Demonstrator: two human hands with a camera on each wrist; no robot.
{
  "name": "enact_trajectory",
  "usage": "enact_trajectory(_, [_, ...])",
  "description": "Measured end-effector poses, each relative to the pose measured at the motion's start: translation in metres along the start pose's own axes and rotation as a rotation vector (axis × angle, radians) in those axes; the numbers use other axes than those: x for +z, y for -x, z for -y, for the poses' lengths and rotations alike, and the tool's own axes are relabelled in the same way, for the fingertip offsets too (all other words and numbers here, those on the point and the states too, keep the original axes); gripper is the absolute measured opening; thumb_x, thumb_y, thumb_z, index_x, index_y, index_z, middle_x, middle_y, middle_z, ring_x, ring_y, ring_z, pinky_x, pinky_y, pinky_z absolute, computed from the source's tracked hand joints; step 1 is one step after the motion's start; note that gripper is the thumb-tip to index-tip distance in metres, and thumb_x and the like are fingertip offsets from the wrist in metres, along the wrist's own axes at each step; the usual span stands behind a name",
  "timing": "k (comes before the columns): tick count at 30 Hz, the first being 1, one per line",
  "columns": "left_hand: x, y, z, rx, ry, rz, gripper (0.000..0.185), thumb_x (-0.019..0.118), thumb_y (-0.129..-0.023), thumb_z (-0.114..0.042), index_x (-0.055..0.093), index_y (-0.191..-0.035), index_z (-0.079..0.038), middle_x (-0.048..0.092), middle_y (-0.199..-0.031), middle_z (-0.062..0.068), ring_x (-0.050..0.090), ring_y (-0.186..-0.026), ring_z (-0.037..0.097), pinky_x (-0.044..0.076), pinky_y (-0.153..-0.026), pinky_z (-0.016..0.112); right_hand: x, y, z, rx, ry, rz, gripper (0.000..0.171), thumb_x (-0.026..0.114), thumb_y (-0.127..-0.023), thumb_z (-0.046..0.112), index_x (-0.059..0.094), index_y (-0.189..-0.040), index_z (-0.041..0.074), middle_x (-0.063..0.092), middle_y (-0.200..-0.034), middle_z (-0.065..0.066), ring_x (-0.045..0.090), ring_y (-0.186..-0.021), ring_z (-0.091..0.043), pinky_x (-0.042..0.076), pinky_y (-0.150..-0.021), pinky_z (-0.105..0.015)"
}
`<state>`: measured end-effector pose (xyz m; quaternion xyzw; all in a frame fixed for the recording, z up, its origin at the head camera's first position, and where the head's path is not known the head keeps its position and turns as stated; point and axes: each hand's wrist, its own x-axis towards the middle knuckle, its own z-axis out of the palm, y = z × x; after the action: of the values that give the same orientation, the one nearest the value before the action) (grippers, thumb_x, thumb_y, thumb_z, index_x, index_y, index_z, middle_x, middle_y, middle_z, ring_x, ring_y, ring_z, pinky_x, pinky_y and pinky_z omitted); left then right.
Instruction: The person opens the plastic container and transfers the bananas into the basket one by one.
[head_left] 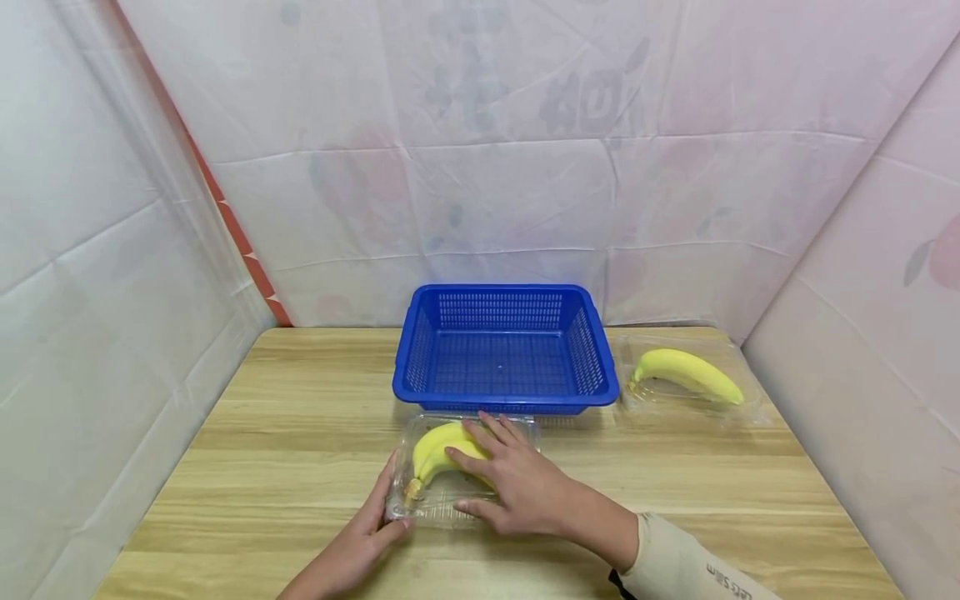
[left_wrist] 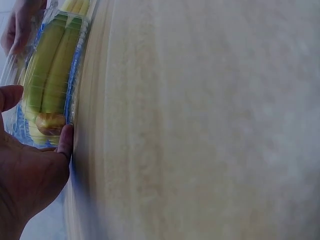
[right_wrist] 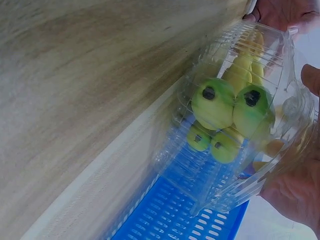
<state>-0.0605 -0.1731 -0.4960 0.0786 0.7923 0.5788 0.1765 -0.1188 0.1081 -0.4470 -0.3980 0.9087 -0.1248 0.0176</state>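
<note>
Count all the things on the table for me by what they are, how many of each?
Banana bunches: 2, one under the hands, one at the right
Clear plastic boxes: 2, near one, right one
Blue baskets: 1
Total: 5

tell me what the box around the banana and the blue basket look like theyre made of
The clear box under both hands looks like thin glossy transparent plastic: the bananas show through it, and its walls are ribbed. The blue basket looks like rigid moulded plastic with a slight sheen, its walls and floor pierced by a regular grid of slots.
</note>
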Motion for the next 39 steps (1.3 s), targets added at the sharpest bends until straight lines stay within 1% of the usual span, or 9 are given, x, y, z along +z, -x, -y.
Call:
enact_trajectory(6, [-0.0016,-0.0004,-0.0006,-0.037,-0.017,0.026,0.098,0.063,-0.105,-0.023,-0.006,-0.173,-0.033,-0.005,-0.182,0.013,0.005,-0.166,0.038,0.016,-0.119,0.014,-0.0011,0.0004,-0.0002,0.004,-0.009,0.010,0.069,0.048,-0.104,0.069,0.046,-0.162,0.032,0.028,-0.176,-0.018,0.022,-0.165,-0.046,0.021,-0.133,-0.063])
enact_trajectory(9, [-0.0021,0.0002,-0.0014,-0.059,-0.044,0.023,0.098,0.064,-0.105,-0.024,-0.007,-0.172,-0.036,-0.004,-0.182,0.011,0.007,-0.166,0.037,0.017,-0.122,0.021,-0.0015,0.0005,-0.0005,0.006,-0.011,0.012,0.068,0.048,-0.105,0.069,0.046,-0.162,0.032,0.027,-0.176,-0.018,0.022,-0.165,-0.045,0.020,-0.133,-0.063])
enact_trajectory(13, [-0.0024,0.0001,-0.0021,-0.042,-0.060,0.031,0.098,0.063,-0.105,-0.023,-0.007,-0.172,-0.033,-0.006,-0.182,0.014,0.007,-0.166,0.041,0.017,-0.127,0.037,-0.0025,0.0007,-0.0007,0.007,-0.018,0.016,0.068,0.048,-0.105,0.069,0.047,-0.162,0.032,0.027,-0.176,-0.017,0.021,-0.165,-0.045,0.019,-0.133,-0.063])
enact_trajectory(15, [-0.0024,-0.0004,-0.0019,-0.029,-0.055,0.032,0.097,0.063,-0.105,-0.022,-0.007,-0.173,-0.032,-0.007,-0.181,0.015,0.006,-0.166,0.043,0.017,-0.127,0.038,-0.0032,0.0008,-0.0006,0.010,-0.019,0.021,0.068,0.047,-0.105,0.070,0.046,-0.162,0.032,0.026,-0.177,-0.017,0.020,-0.166,-0.044,0.019,-0.134,-0.063])
enact_trajectory(20, [-0.0015,-0.0007,-0.0013,-0.021,-0.051,0.021,0.097,0.063,-0.105,-0.020,-0.004,-0.173,-0.031,-0.005,-0.182,0.014,0.007,-0.166,0.041,0.018,-0.125,0.027,-0.0041,0.0009,-0.0004,0.014,-0.027,0.036,0.068,0.046,-0.105,0.070,0.046,-0.162,0.033,0.026,-0.177,-0.016,0.018,-0.166,-0.043,0.019,-0.134,-0.063])
enact_trajectory(24, [-0.0002,0.0003,-0.0012,-0.003,-0.067,0.005,0.095,0.062,-0.105,-0.018,-0.003,-0.173,-0.031,0.000,-0.182,0.013,0.010,-0.166,0.040,0.016,-0.129,0.047,-0.0063,0.0001,-0.0017,0.018,-0.068,0.029,0.065,0.047,-0.107,0.066,0.047,-0.162,0.033,0.028,-0.176,-0.016,0.020,-0.166,-0.043,0.019,-0.134,-0.063])
enact_trajectory(27, [0.0006,0.0007,-0.0016,0.005,-0.080,-0.009,0.094,0.061,-0.105,-0.017,-0.001,-0.173,-0.030,0.004,-0.182,0.012,0.012,-0.166,0.039,0.011,-0.127,0.061,-0.0079,-0.0002,-0.0025,0.014,-0.091,0.024,0.063,0.049,-0.107,0.064,0.047,-0.162,0.032,0.029,-0.176,-0.017,0.021,-0.166,-0.043,0.018,-0.133,-0.065])
enact_trajectory(32, [-0.0002,0.0006,-0.0008,-0.006,-0.088,-0.013,0.094,0.061,-0.105,-0.019,-0.002,-0.173,-0.031,0.005,-0.182,0.012,0.013,-0.166,0.039,0.011,-0.127,0.059,-0.0075,-0.0006,-0.0020,0.002,-0.080,0.025,0.067,0.048,-0.106,0.067,0.048,-0.161,0.031,0.028,-0.176,-0.019,0.021,-0.166,-0.044,0.017,-0.133,-0.066])
enact_trajectory(39, [-0.0005,-0.0015,0.0029,0.036,-0.074,-0.016,0.093,0.059,-0.105,-0.015,-0.003,-0.173,-0.031,0.003,-0.181,0.016,0.014,-0.165,0.046,0.011,-0.127,0.068,-0.0075,-0.0014,-0.0033,0.000,-0.079,0.023,0.070,0.053,-0.104,0.067,0.045,-0.163,0.031,0.027,-0.177,-0.018,0.018,-0.166,-0.043,0.016,-0.134,-0.064])
